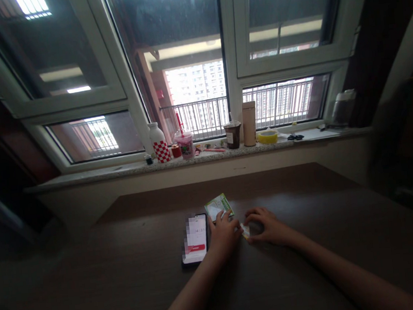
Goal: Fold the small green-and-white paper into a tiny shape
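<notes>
A small white and yellow piece (245,230), too small to identify, lies between my two hands on the brown table (284,279). My right hand (266,224) curves its thumb and forefinger around the ends of this piece. Spread fingers of my left hand (224,230) rest at the near edge of a green and white flat packet (218,206), and their right side meets the small piece. Left of that hand lies a phone (196,241) with a lit screen showing a red bar.
Behind the table runs a stone windowsill (127,170). On it stand a red-checked white bottle (160,145), a pink drink cup (184,145), a dark drink cup (233,137), a beige flask (249,124), yellow tape (267,137) and black scissors (295,137).
</notes>
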{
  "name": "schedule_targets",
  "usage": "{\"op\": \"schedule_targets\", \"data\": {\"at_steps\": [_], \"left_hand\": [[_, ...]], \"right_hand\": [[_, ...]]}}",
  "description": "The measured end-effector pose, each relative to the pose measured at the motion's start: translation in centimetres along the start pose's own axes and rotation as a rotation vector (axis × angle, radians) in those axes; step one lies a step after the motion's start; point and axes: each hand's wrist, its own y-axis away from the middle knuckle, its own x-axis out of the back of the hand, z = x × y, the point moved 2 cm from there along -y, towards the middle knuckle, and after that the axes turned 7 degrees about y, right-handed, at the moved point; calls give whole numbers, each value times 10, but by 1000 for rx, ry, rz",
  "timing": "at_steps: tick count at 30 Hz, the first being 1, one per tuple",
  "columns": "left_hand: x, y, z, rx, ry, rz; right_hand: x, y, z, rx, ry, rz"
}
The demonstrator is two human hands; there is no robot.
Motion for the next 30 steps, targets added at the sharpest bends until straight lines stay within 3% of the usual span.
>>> {"op": "schedule_targets", "data": {"at_steps": [11,22,30], "left_hand": [[-4,0,-1,-15,80,-44],[6,0,4,2,297,183],[10,2,4,31,318,235]], "right_hand": [[-4,-3,6,-52,-49,46],[-10,-5,15,-25,-102,117],[-7,-8,12,81,-233,252]]}}
